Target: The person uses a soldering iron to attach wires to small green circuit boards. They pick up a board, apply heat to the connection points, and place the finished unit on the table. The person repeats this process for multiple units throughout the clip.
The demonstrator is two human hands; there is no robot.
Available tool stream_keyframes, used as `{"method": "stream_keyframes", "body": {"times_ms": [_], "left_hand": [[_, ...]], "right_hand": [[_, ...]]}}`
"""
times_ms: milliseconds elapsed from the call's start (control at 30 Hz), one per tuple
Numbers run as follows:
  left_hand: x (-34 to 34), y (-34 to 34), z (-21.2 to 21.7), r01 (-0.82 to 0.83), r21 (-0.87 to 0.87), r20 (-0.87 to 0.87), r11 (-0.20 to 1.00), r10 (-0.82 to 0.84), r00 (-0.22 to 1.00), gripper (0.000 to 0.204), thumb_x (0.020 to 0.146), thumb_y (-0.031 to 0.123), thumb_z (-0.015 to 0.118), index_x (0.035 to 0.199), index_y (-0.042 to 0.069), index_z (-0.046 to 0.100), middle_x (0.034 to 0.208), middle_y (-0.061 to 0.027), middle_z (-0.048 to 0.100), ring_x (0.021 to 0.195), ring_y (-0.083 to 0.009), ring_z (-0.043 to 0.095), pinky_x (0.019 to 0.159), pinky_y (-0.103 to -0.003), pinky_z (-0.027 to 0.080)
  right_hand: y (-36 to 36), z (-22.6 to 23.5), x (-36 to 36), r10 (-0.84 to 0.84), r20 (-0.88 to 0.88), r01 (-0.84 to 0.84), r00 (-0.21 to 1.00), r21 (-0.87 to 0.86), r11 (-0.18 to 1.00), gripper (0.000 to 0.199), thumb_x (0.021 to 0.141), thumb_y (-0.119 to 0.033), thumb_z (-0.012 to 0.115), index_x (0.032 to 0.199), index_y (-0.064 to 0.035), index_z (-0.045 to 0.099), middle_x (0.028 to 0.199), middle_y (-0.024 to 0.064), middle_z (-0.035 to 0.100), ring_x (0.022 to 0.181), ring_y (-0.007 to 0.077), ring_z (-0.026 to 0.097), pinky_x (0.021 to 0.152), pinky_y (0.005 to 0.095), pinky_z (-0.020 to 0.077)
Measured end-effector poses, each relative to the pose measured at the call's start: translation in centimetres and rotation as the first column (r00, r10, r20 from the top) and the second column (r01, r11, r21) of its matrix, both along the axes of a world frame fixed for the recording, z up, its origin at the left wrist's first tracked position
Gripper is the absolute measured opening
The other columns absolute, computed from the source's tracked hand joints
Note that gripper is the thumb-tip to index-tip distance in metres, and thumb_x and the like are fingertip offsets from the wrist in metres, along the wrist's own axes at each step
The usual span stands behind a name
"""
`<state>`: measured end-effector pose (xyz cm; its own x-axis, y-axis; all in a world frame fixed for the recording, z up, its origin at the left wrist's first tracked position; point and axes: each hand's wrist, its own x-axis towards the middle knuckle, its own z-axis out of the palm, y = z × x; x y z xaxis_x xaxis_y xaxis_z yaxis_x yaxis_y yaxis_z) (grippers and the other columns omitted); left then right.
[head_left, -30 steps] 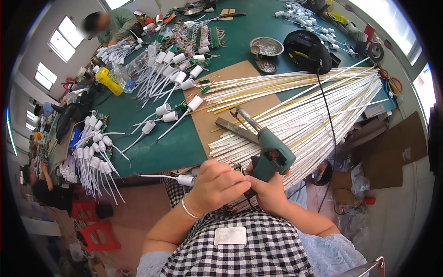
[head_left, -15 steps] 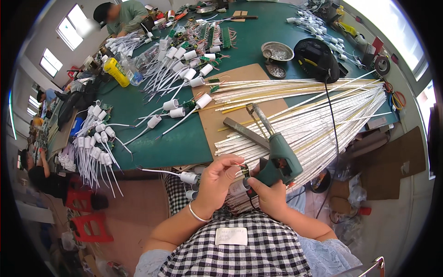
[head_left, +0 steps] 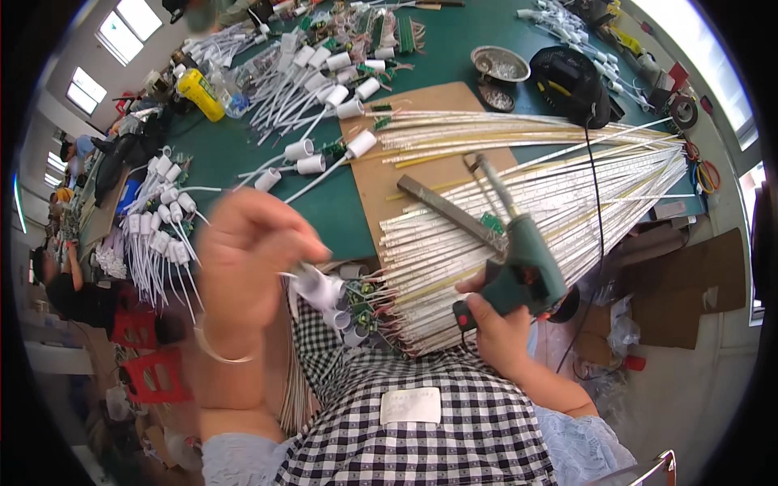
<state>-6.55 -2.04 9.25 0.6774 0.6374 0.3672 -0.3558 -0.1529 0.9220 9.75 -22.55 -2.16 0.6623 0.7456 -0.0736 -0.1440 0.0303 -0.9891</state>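
My right hand (head_left: 501, 330) is wrapped around the handle of a green soldering gun (head_left: 531, 267), whose metal tip points up and away over the strips. Smeared by motion, my left hand (head_left: 255, 255) is at the table's near edge with its fingers bent together. A blurred white cylinder (head_left: 318, 290) is at its fingertips and seems pinched there; the exact grip is hard to see. Beside it, more white cylinders with small green circuit boards (head_left: 369, 296) and thin wires lie at the near ends of long white LED strips (head_left: 454, 279).
A dark metal bar (head_left: 450, 212) lies across the strips on brown cardboard (head_left: 369, 182). Wired white cylinders (head_left: 166, 215) are heaped on the left. Behind stand a yellow bottle (head_left: 200, 95), a metal bowl (head_left: 500, 65) and a black bag (head_left: 563, 85). A black cable (head_left: 594, 194) crosses the strips.
My left hand has left the small board near the soldering gun and moved left and up. The gun has moved slightly right, away from the wires, and the head view has shifted.
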Motion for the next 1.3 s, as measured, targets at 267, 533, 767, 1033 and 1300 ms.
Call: {"method": "stream_keyframes", "body": {"times_ms": [267,533,767,1033,1300], "left_hand": [[1.9,1.3,-1.9,0.193,0.974,-0.225,0.116,0.477,0.850,0.011,0.075,0.009,0.064,0.085,0.009,0.060,0.074,-0.0046,0.055,0.069,-0.0206,0.055,0.067,-0.033,0.040],[1.4,-1.5,-13.2,0.055,0.727,-0.436,0.684,0.397,0.808,0.013,0.071,0.003,0.069,0.080,0.006,0.061,0.078,-0.0062,0.059,0.069,-0.0254,0.055,0.065,-0.035,0.042],[1.2,-1.4,-13.4,0.005,0.699,-0.428,0.715,0.413,0.804,0.015,0.069,0.000,0.068,0.080,0.005,0.059,0.078,-0.0064,0.058,0.071,-0.0251,0.055,0.064,-0.035,0.043],[1.6,-0.9,-12.1,0.054,0.733,-0.523,0.678,0.512,0.682,0.011,0.072,0.006,0.066,0.079,0.009,0.057,0.076,-0.0011,0.058,0.075,-0.0221,0.054,0.076,-0.036,0.035],[2.1,-1.6,-12.8,0.008,0.740,-0.517,0.672,0.562,0.645,0.014,0.066,0.008,0.066,0.075,0.012,0.056,0.087,-0.0026,0.052,0.089,-0.0248,0.049,0.080,-0.038,0.032]], "right_hand": [[-3.8,-0.3,0.8,-0.042,-0.172,0.048,0.984,0.032,0.998,0.023,0.086,-0.006,0.059,0.107,-0.0029,0.050,0.092,0.0066,0.059,0.088,0.0139,0.057,0.078,0.0285,0.0467],[-7.4,-0.9,1.6,0.043,-0.230,-0.106,0.972,-0.267,0.958,0.036,0.081,-0.014,0.060,0.111,-0.0008,0.045,0.089,0.0111,0.058,0.075,0.0174,0.058,0.061,0.0282,0.0465],[-5.2,0.4,1.7,0.167,-0.202,-0.218,0.965,-0.264,0.940,0.030,0.083,-0.010,0.054,0.110,0.0001,0.048,0.087,0.0117,0.059,0.077,0.0180,0.058,0.071,0.0304,0.0468],[-5.2,0.7,2.1,0.247,-0.183,-0.287,0.952,-0.250,0.925,0.033,0.083,-0.009,0.054,0.115,0.0016,0.048,0.093,0.0133,0.060,0.079,0.0187,0.060,0.074,0.0316,0.0484],[-5.5,0.6,3.1,0.484,0.139,-0.427,0.864,-0.308,0.850,0.046,0.084,-0.009,0.057,0.126,0.0043,0.044,0.112,0.0160,0.059,0.091,0.0207,0.063,0.079,0.0327,0.0515]]}}
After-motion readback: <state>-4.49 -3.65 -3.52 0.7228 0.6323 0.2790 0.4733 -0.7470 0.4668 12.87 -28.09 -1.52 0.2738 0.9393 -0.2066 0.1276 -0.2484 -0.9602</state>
